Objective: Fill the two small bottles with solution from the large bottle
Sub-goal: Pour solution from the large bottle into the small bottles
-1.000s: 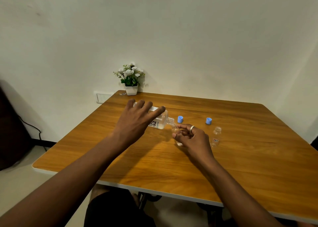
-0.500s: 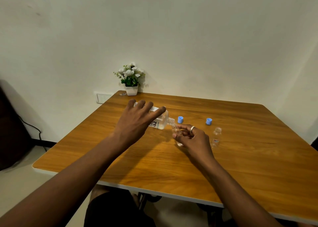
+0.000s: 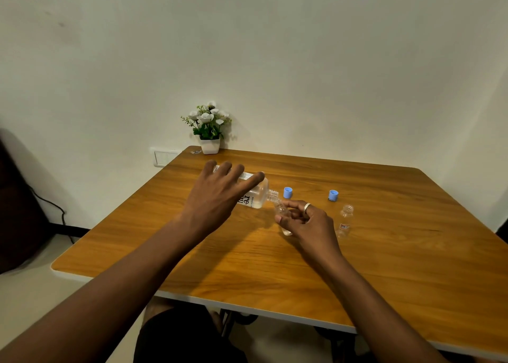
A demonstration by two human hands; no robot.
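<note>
Clear large bottle [image 3: 254, 196], gripped by left hand [image 3: 220, 197], is tipping into right hand's [image 3: 308, 222] vial [image 3: 283, 217]; next, steady pouring.

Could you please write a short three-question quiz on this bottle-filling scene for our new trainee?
1. True or false: the large bottle is tipped on its side, neck towards the small bottle held in the right hand.
2. How many blue caps lie loose on the table?
3. Which hand holds the large bottle? A) the left hand B) the right hand C) neither

Key
1. True.
2. Two, the second further right; both lie apart from the bottles.
3. A. The other small bottle stands upright and uncapped beside the right hand.
</note>
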